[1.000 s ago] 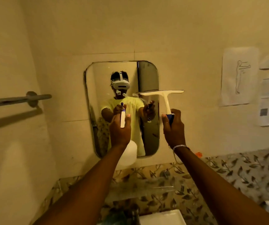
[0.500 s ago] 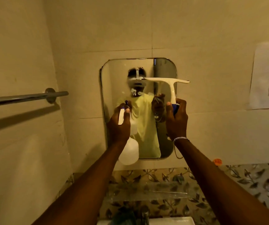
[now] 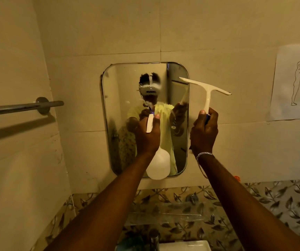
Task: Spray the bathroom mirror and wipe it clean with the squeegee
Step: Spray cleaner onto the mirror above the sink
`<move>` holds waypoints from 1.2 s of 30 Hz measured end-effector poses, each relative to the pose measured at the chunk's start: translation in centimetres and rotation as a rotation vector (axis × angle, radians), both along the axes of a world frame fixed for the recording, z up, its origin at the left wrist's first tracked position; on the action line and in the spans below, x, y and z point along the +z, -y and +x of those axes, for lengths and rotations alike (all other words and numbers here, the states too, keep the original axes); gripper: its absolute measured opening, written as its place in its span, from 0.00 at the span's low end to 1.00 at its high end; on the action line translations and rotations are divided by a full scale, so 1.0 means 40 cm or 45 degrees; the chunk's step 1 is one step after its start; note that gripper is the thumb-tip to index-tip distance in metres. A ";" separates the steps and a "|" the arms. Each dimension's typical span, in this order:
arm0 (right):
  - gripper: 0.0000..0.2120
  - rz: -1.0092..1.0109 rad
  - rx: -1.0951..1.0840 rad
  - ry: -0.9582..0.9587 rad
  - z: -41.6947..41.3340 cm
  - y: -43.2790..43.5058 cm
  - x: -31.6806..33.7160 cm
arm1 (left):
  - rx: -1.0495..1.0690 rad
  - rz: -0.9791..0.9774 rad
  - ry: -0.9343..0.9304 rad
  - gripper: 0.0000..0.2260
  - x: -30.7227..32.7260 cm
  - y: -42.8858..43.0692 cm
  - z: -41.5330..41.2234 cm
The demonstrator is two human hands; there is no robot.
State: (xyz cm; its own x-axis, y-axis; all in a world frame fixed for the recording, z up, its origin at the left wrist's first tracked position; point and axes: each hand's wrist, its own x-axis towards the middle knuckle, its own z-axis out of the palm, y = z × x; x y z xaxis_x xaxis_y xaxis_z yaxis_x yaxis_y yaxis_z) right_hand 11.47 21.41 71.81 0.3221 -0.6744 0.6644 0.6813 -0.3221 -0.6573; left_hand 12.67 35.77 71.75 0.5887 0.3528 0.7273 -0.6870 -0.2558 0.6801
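A rounded rectangular mirror (image 3: 120,98) hangs on the cream tiled wall straight ahead. My left hand (image 3: 146,138) grips a white spray bottle (image 3: 158,166) in front of the mirror's middle, nozzle toward the glass. A wet patch of spray (image 3: 150,87) smears the upper middle of the mirror. My right hand (image 3: 204,133) holds a white T-shaped squeegee (image 3: 208,91) by its handle, blade tilted, at the mirror's right edge. The blade looks apart from the glass.
A chrome towel bar (image 3: 19,106) juts from the left wall. A glass shelf (image 3: 165,212) and a tap (image 3: 153,238) over a white basin (image 3: 183,246) lie below the mirror. A paper sheet with a figure drawing (image 3: 295,82) hangs at right.
A wet spray patch has appeared on the upper mirror. The squeegee has swung right and tilted, moving off the glass. The view has shifted, bringing the mirror to the centre.
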 end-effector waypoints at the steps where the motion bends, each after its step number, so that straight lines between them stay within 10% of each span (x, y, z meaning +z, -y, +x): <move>1: 0.14 -0.015 -0.016 0.001 -0.003 0.004 -0.003 | -0.011 0.000 -0.005 0.12 -0.011 -0.006 -0.002; 14: 0.17 -0.063 0.059 -0.041 -0.054 -0.033 -0.034 | 0.253 -0.080 -0.322 0.17 -0.195 -0.242 0.016; 36: 0.12 -0.047 0.006 -0.055 -0.137 0.053 -0.036 | -0.157 0.021 -0.301 0.07 -0.320 0.000 -0.008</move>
State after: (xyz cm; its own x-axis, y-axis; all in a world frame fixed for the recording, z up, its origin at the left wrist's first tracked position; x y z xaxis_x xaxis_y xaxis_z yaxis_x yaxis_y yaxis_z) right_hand 5.98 19.29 70.37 0.3543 -0.6478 0.6744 0.6542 -0.3436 -0.6738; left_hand 12.33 35.78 58.95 0.7809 0.2572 0.5692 -0.5360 -0.1920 0.8221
